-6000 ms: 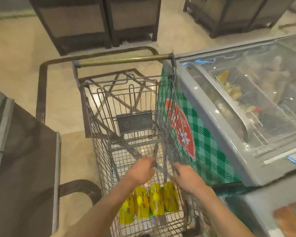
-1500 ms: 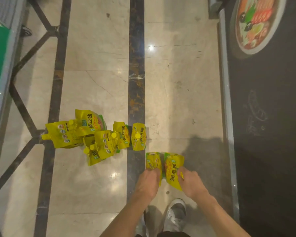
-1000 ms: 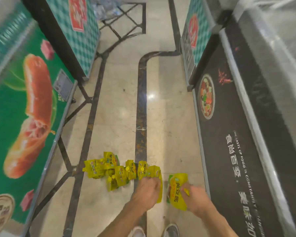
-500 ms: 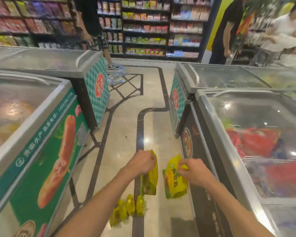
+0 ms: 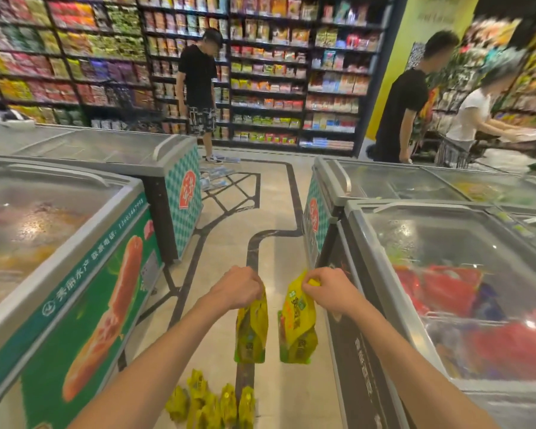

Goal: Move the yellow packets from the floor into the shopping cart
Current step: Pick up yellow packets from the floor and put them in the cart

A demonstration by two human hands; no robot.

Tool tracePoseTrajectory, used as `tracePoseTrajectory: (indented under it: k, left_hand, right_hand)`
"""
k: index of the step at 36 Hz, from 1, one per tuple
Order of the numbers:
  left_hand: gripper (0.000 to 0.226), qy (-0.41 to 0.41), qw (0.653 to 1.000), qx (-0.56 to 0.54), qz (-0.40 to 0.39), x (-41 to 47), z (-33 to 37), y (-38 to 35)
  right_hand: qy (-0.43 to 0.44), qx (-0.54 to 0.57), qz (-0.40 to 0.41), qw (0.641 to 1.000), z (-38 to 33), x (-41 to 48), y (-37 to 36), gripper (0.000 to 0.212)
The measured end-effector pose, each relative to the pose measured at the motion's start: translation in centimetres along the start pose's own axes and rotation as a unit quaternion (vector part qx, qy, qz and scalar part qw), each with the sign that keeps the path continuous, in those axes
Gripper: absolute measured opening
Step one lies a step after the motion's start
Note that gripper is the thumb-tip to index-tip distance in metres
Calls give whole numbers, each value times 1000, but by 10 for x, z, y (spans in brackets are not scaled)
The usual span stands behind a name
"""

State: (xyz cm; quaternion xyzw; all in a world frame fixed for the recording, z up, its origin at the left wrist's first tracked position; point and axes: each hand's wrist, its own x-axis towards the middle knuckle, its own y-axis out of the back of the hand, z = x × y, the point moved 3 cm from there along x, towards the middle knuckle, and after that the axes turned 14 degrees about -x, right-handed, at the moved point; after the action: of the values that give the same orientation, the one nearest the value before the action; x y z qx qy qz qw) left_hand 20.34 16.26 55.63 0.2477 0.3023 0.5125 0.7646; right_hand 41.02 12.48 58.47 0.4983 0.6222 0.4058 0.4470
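My left hand (image 5: 237, 286) grips the top of a yellow packet (image 5: 250, 332) that hangs down from it. My right hand (image 5: 328, 289) pinches the top of a second yellow packet (image 5: 297, 329), also hanging. Both are held at about waist height over the aisle floor, close side by side. Several more yellow packets (image 5: 212, 404) lie in a cluster on the floor below my arms. The shopping cart is not in view.
Chest freezers flank the aisle: a green one (image 5: 59, 274) at left, a black-sided one (image 5: 446, 289) at right, more behind. Packed shelves (image 5: 276, 72) line the back. A person in black (image 5: 198, 88) stands ahead; two more people (image 5: 415, 103) stand at right.
I picked two packets off the floor, one in each hand, and rose. The view swung from the floor up to the aisle and shelves; the held packets hang higher.
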Motion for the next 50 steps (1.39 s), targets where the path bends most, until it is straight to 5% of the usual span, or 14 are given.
tracePoseTrajectory:
  k: [22,29,40,50]
  left_hand:
    - [11,192,967,-46,160,-149,-40,16]
    - [34,284,907,-124,286,-247,-72,22]
    - [22,364,802,-151,450,-437,-97,20]
    - [20,443,669,-189,566,-621,-138,-3]
  right_hand:
    - [264,-15,-71,962,-104,-10,-30,16]
    - [387,-38,-90,917,-176,-47,-52,23]
    - [521,-47,-125,843,-310,-144,-100,14]
    - [628,-67,-162,758,-442,-283,-158,18]
